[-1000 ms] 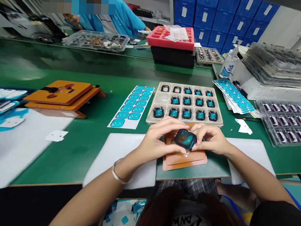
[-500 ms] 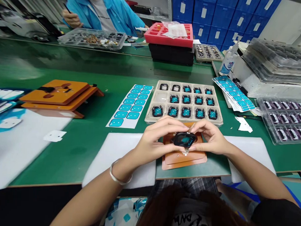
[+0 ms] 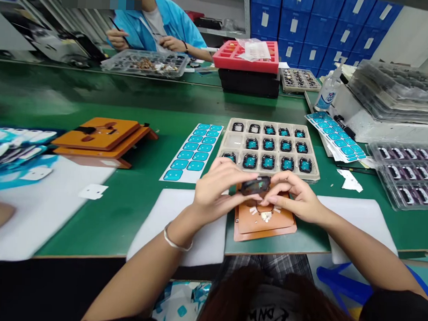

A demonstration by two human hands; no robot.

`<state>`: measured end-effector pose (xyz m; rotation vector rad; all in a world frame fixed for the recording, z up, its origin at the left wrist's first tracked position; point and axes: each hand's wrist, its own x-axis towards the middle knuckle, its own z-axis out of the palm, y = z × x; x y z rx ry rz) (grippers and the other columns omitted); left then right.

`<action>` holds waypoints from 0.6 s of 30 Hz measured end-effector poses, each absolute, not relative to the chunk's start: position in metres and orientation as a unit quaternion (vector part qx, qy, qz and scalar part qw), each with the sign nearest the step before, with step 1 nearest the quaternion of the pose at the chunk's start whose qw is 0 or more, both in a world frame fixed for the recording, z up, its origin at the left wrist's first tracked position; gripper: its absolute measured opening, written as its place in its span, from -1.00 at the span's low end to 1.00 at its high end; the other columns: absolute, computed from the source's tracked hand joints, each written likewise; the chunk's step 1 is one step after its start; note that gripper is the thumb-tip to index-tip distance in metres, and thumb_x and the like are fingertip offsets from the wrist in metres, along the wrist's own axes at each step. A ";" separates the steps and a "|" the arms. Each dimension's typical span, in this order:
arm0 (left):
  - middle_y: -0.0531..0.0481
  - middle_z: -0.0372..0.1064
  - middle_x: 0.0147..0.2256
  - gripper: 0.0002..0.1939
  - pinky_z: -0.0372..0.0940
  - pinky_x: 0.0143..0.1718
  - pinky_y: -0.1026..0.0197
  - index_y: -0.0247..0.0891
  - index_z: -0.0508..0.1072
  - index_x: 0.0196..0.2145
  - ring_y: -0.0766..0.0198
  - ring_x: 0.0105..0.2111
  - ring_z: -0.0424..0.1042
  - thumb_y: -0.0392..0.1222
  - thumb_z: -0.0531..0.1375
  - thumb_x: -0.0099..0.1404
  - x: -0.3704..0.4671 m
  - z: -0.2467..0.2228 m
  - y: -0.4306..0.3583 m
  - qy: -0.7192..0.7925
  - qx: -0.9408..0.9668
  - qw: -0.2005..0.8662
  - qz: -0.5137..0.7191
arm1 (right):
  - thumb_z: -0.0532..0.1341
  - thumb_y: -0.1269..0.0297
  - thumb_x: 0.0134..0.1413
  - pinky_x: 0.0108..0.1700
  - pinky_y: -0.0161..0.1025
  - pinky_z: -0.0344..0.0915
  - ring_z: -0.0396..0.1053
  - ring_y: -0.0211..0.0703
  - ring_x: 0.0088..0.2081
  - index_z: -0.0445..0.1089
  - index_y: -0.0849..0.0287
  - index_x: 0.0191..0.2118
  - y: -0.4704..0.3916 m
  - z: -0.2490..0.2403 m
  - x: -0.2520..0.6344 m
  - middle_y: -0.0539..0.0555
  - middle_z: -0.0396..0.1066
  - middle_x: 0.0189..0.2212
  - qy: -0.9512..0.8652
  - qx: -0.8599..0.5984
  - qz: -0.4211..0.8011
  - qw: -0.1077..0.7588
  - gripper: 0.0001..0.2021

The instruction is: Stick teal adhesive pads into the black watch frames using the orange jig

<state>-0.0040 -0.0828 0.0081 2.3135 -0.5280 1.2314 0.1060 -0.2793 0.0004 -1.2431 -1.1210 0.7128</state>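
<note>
Currently black case (image 3: 256,186) in left hand (image 3: 218,188), beside right hand (image 3: 297,198).

Moderately bright light, pale glare on the green tabletop (image 3: 188,101), deep shadow beneath, wide-angle edge distortion

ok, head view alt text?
A person's left hand holds a dark case, right hand at its edge, above an orange board on a green table. Behind sits a tray of black cases, blue stickers to its left.
</note>
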 end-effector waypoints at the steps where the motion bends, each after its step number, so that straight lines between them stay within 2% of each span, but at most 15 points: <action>1: 0.05 0.52 -0.30 -0.57 0.30 -0.24 0.18 -0.08 0.40 0.07 0.28 -0.36 0.43 -0.08 0.33 0.27 -0.002 0.007 -0.077 -0.158 0.847 0.225 0.455 | 0.26 0.20 0.24 -0.21 -0.24 0.45 0.57 -0.20 -0.27 0.22 0.12 -0.06 -0.279 0.000 0.106 0.04 0.58 -0.35 -0.480 -0.540 0.311 0.617 -0.75; 6: -0.09 0.48 -0.12 -0.45 0.35 -0.12 0.13 -0.18 0.29 0.24 0.15 -0.20 0.44 0.00 0.19 0.35 0.015 -0.003 -0.032 0.076 0.882 0.180 0.429 | 0.30 0.17 0.19 -0.16 -0.19 0.46 0.58 -0.18 -0.26 0.28 0.14 -0.10 -0.279 -0.001 0.107 0.07 0.60 -0.35 -0.472 -0.546 0.307 0.620 -0.74; 9: -0.14 0.46 -0.09 -0.43 0.32 0.01 0.06 -0.26 0.25 0.27 0.06 -0.09 0.42 -0.08 0.14 0.35 0.025 -0.003 -0.011 0.163 0.907 0.164 0.351 | 0.32 0.17 0.16 -0.19 -0.22 0.46 0.58 -0.19 -0.26 0.31 0.14 -0.12 -0.280 -0.002 0.110 0.07 0.60 -0.35 -0.464 -0.539 0.317 0.628 -0.74; 11: -0.17 0.45 -0.10 -0.50 0.30 0.05 0.03 -0.30 0.33 0.21 0.03 -0.05 0.41 -0.17 0.12 0.34 0.036 0.000 -0.004 0.182 0.925 0.155 0.295 | 0.34 0.14 0.14 -0.23 -0.24 0.47 0.58 -0.19 -0.28 0.34 0.14 -0.14 -0.280 -0.003 0.112 0.06 0.60 -0.37 -0.449 -0.533 0.335 0.634 -0.72; 14: -0.16 0.47 -0.18 -0.61 0.33 0.01 0.01 -0.30 0.44 0.09 0.03 -0.09 0.44 -0.22 0.15 0.33 0.060 0.002 0.001 0.171 0.941 0.155 0.248 | 0.37 0.09 0.08 -0.27 -0.23 0.48 0.57 -0.19 -0.35 0.37 0.15 -0.16 -0.281 -0.004 0.116 0.05 0.59 -0.40 -0.427 -0.525 0.356 0.644 -0.68; 16: -0.13 0.46 -0.17 -0.65 0.37 -0.03 0.00 -0.30 0.43 0.06 0.09 -0.13 0.45 -0.17 0.19 0.35 0.079 0.001 0.005 0.166 0.948 0.164 0.218 | 0.39 0.07 0.06 -0.29 -0.24 0.47 0.55 -0.21 -0.39 0.38 0.16 -0.17 -0.281 -0.004 0.118 0.05 0.59 -0.42 -0.421 -0.525 0.357 0.647 -0.67; 18: -0.11 0.43 -0.09 -0.66 0.41 -0.06 0.00 -0.30 0.40 0.04 0.15 -0.13 0.46 -0.08 0.19 0.39 0.096 -0.004 0.009 0.162 0.953 0.175 0.189 | 0.39 0.06 0.04 -0.30 -0.25 0.47 0.53 -0.23 -0.42 0.40 0.16 -0.19 -0.281 -0.003 0.120 0.06 0.59 -0.42 -0.420 -0.529 0.352 0.648 -0.67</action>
